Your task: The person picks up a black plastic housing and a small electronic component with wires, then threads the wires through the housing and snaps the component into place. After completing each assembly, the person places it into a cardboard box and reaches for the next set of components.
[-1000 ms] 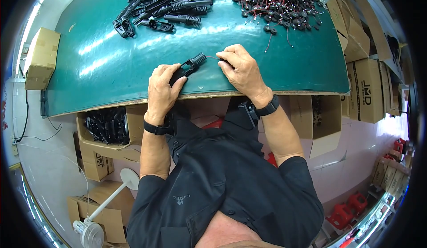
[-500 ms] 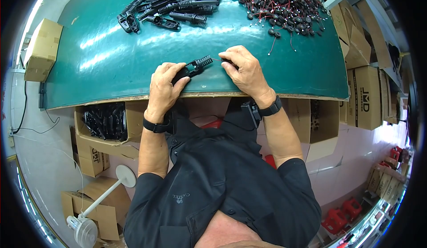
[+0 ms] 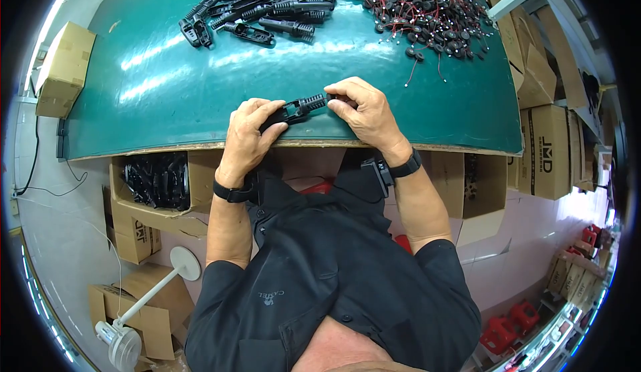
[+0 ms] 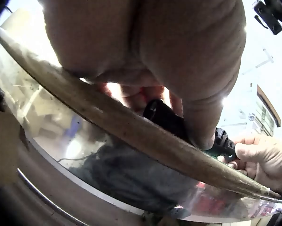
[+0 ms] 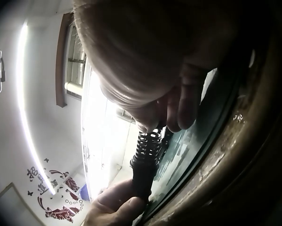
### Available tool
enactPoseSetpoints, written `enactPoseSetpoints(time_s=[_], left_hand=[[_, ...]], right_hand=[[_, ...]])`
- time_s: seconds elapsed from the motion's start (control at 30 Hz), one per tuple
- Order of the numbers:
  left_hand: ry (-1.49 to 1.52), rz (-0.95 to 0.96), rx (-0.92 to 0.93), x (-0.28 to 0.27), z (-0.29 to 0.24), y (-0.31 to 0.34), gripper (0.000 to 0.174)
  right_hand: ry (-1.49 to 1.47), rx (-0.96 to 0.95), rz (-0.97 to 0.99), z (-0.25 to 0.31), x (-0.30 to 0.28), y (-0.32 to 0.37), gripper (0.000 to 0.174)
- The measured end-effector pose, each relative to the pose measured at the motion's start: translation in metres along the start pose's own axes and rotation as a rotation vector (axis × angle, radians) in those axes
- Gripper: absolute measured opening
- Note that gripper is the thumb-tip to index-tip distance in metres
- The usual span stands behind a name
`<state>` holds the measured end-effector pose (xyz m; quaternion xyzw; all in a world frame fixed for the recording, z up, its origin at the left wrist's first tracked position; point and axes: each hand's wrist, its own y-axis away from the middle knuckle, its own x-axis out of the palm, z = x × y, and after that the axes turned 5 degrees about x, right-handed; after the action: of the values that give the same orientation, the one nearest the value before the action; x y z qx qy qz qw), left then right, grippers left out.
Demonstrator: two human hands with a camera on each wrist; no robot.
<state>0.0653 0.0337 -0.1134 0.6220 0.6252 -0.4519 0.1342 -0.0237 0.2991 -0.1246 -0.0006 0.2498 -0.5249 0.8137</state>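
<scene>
Near the table's front edge, my left hand (image 3: 250, 128) grips a black plastic housing (image 3: 294, 110) with an open slot in its body and a ribbed, spring-like end. That ribbed end points right, towards my right hand (image 3: 364, 108). Thumb and fingertips of the right hand pinch a small black part (image 3: 330, 97) right at the ribbed tip; the fingers cover most of it. In the right wrist view the ribbed end (image 5: 147, 148) reaches up to the right fingertips. The left wrist view shows the housing's dark rear end (image 4: 164, 115) under the left palm.
Similar black housings (image 3: 267, 8) lie heaped at the back of the green table (image 3: 200, 105). To their right is a pile of small black discs with red wires (image 3: 434, 12). A carton (image 3: 65, 72) stands at the left; open boxes (image 3: 157, 182) sit below the table edge.
My right hand and the housing's ribbed end have come together; the gap between them is closed. The thin red wire that spanned it no longer shows.
</scene>
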Motion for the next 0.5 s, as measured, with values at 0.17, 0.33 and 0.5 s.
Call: enactPoseSetpoints(time_s=[0.17,0.33,0.5], left_hand=[[0.008,-0.005,-0.003,0.0021,-0.0003,0.0030,0.043],[-0.020,-0.038,0.020,0.0043,-0.0008,0.0042,0.044],[0.004,-0.051,0.054,0.0070,-0.0052,0.0036,0.047]], right_hand=[[-0.075,0.141,0.017,-0.0017,0.0011,0.0046,0.020],[-0.255,0.313,0.052,0.0010,0.0013,0.0082,0.020],[-0.390,0.387,0.097,0.0046,0.0019,0.0086,0.020]])
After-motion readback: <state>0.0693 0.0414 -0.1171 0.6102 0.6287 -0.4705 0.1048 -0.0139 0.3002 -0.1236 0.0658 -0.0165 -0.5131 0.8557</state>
